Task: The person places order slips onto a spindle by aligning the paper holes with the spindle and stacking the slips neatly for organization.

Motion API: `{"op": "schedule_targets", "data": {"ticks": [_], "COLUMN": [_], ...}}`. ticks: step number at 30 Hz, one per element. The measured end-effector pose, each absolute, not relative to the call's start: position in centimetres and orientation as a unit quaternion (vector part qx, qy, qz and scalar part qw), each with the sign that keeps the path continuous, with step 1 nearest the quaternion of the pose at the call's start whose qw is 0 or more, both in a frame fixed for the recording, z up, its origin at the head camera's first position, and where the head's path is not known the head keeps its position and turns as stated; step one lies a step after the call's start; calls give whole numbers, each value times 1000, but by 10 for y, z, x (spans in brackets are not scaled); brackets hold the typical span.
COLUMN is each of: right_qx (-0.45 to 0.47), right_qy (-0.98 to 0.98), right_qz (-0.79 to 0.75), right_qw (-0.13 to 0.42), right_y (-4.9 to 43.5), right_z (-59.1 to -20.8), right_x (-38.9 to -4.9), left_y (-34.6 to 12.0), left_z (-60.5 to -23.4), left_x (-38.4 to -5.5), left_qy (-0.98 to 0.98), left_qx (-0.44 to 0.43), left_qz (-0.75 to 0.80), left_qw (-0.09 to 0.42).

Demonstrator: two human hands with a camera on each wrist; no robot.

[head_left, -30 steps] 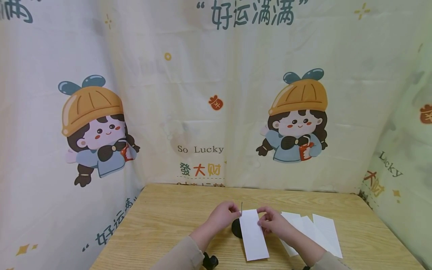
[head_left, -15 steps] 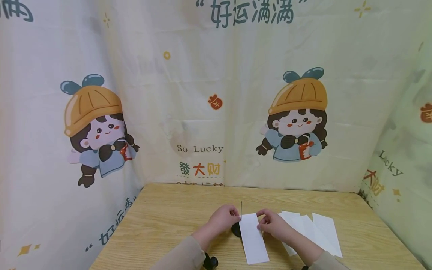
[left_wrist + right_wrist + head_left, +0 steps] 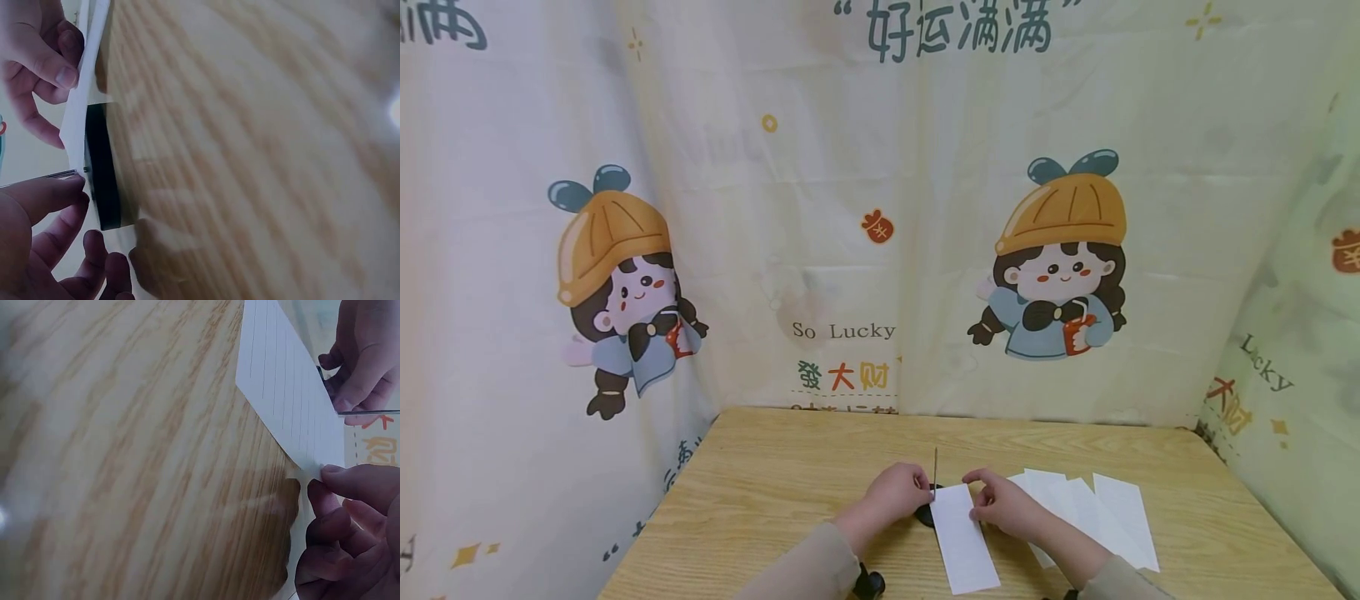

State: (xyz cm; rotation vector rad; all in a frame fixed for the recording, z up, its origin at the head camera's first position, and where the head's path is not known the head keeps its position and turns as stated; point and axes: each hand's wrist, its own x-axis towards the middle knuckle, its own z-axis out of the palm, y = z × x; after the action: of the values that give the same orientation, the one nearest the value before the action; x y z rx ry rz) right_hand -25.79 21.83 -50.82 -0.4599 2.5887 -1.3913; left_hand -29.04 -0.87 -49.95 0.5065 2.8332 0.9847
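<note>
It's curtained off in here, so I can't tell a home from a studio or an office. Pale, creased cloth point(image 3: 820, 208) hangs on three sides, printed with cartoon girls point(image 3: 1060, 279), red pouches point(image 3: 877, 226), Chinese lettering point(image 3: 958, 29) and "So Lucky" point(image 3: 844, 331). Between the hangings stands a wood-grain table point(image 3: 775, 475).

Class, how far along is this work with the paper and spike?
Apparently done: one white sheet sits low on the spike by its corner, near the black base. In hand: the left hand pinches that corner, the right hand the right edge. Probably left: loose sheets at the right, off the spike.
</note>
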Motion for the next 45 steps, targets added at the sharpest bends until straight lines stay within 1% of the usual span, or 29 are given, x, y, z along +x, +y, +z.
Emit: {"op": "schedule_targets", "data": {"ticks": [9,17,23,29,37,45], "right_qx": [-155,-150,-149,-145,-178,-165], "right_qy": [880,888,889,891,894,908], "right_qz": [-439,-424,-423,-417,-404,-381], "right_qw": [90,94,95,102,78,60], "right_y": [218,216,216,221,245,289], "right_z": [-507,-504,-503,-501,-496,-488], "right_x": [-259,-260,-259,-257,-254,-249], "left_y": [-7,-5,-6,-12,-25,-31], "left_z": [-502,-497,-498,-499,-502,-505], "left_x": [-293,-291,-291,-291,-290,-292], "left_qy": [936,936,938,937,929,926], "left_qx": [169,152,146,157,206,224], "left_qz": [304,311,308,303,294,280], "left_qw": [49,68,67,75,94,115]}}
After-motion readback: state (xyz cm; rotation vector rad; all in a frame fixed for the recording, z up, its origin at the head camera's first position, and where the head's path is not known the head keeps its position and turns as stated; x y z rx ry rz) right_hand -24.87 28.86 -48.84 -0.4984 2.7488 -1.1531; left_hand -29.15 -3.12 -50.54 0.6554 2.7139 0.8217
